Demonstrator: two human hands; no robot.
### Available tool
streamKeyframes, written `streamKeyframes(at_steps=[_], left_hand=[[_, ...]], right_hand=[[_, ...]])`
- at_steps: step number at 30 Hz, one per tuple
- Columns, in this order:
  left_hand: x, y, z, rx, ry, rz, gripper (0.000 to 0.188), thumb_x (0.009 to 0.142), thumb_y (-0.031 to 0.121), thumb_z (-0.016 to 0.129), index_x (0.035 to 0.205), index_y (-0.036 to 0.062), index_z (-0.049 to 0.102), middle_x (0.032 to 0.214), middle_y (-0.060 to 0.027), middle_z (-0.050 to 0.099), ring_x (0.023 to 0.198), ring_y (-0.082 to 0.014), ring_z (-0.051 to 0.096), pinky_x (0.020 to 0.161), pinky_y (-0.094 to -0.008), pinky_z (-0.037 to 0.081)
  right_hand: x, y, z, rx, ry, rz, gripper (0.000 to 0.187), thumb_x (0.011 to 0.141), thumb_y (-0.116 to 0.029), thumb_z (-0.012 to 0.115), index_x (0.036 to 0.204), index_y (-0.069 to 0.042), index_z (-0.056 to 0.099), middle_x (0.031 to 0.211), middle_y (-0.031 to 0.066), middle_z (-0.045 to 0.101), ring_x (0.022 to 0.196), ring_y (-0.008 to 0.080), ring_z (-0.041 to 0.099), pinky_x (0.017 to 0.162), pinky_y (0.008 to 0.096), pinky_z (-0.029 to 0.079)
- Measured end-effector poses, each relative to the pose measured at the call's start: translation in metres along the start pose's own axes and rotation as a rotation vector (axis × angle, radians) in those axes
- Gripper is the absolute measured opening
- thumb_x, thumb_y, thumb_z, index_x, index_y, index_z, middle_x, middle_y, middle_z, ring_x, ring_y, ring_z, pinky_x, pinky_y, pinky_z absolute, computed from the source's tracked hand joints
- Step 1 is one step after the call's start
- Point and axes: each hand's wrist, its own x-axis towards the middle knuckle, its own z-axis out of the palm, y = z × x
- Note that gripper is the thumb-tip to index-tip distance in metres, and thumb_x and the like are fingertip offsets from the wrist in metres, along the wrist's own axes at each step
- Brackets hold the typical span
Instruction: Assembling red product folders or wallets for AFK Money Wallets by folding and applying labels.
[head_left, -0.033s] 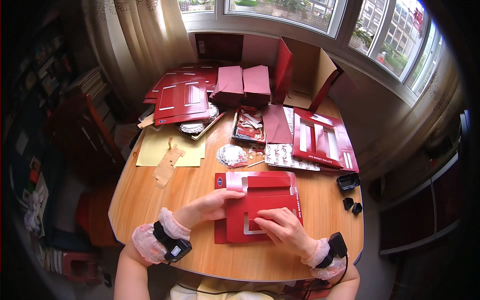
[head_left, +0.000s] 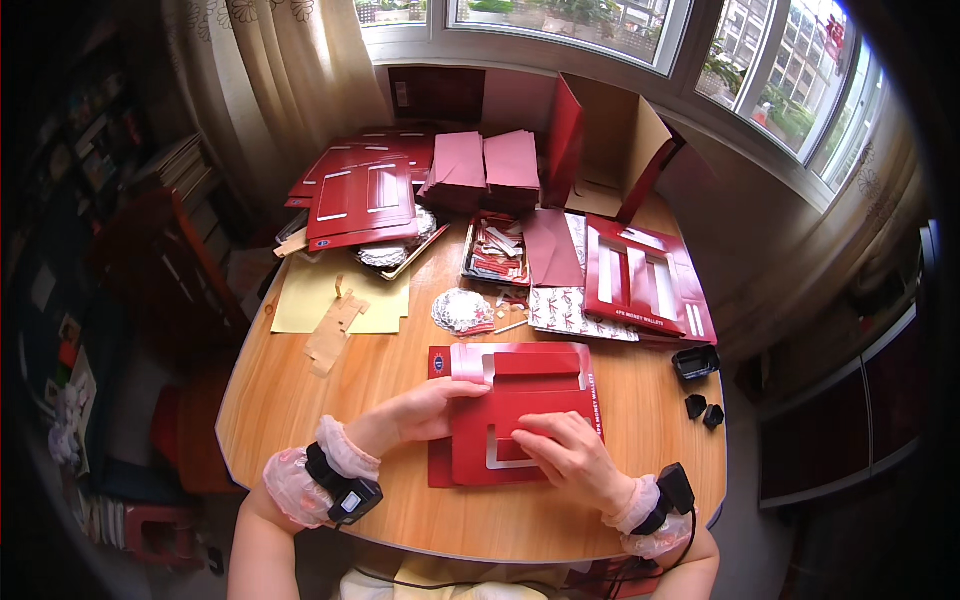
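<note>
In front of me lies a red card sleeve (head_left: pixel 540 402) with two cut-out windows, on the near part of the table. A red flap crosses its far window, and a red strip shows in the near one. My left hand (head_left: pixel 428 410) grips the sleeve's left edge, thumb on top and fingers partly hidden. My right hand (head_left: pixel 566 450) is over the near window with its fingertips pinched together at the strip; whether anything is between them is hidden. Another red card sheet (head_left: pixel 439 465) sticks out underneath along the left side.
Beyond lie stacked pink envelopes (head_left: pixel 512 165), red window cards (head_left: pixel 362 200), a tray of small packets (head_left: pixel 497 250) and round white-patterned pieces (head_left: pixel 461 311). An open cardboard box (head_left: pixel 610 140) stands at the back. Right are more red cards (head_left: pixel 640 280) and a black container (head_left: pixel 696 363); left, yellow paper (head_left: pixel 375 300).
My right hand's fingertips have shifted very slightly over the near window. My left hand and the card sleeve stay in place.
</note>
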Motion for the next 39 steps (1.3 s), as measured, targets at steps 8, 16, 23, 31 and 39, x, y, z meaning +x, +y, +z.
streamKeyframes(at_steps=[8,16,23,31,39], left_hand=[[-0.011,0.010,0.012,-0.022,0.043,-0.039,0.025,0.094,0.019,0.059,0.116,0.0079,0.061,0.118,-0.0072,0.064,0.109,-0.0203,0.061,0.098,-0.0407,0.048],[-0.011,0.010,0.018,-0.071,-0.042,-0.071,0.027,0.090,0.025,0.064,0.112,0.0103,0.062,0.114,-0.0078,0.066,0.103,-0.0210,0.062,0.095,-0.0401,0.048],[-0.006,-0.003,0.013,-0.115,-0.126,-0.129,0.036,0.089,0.022,0.061,0.123,0.0109,0.059,0.124,-0.0085,0.063,0.113,-0.0230,0.058,0.101,-0.0437,0.044],[-0.015,0.003,0.033,-0.064,-0.058,-0.097,0.039,0.088,0.023,0.059,0.124,0.0101,0.058,0.125,-0.0085,0.062,0.114,-0.0234,0.057,0.100,-0.0435,0.044],[-0.010,0.002,0.020,-0.073,0.058,-0.085,0.032,0.084,0.025,0.065,0.112,0.0090,0.063,0.119,-0.0093,0.064,0.109,-0.0250,0.058,0.098,-0.0431,0.045]], right_hand=[[0.004,0.020,-0.014,-0.027,0.094,0.196,0.045,0.079,-0.026,0.076,0.117,-0.008,0.063,0.121,0.0111,0.058,0.110,0.0301,0.056,0.092,0.0415,0.044],[0.012,0.020,-0.020,-0.068,0.004,0.204,0.066,0.072,-0.038,0.080,0.126,-0.007,0.059,0.122,0.0095,0.056,0.112,0.0285,0.053,0.096,0.0420,0.040],[0.014,0.016,-0.017,-0.046,-0.015,0.205,0.069,0.068,-0.036,0.084,0.125,-0.006,0.060,0.122,0.0110,0.055,0.110,0.0292,0.053,0.095,0.0419,0.042],[0.015,0.009,-0.021,-0.022,0.016,0.231,0.069,0.070,-0.039,0.082,0.127,-0.007,0.059,0.120,0.0093,0.054,0.109,0.0282,0.052,0.093,0.0413,0.041],[0.016,0.016,-0.039,-0.139,0.016,0.200,0.066,0.071,-0.040,0.080,0.123,-0.006,0.060,0.114,0.0094,0.055,0.105,0.0275,0.053,0.092,0.0410,0.041]])
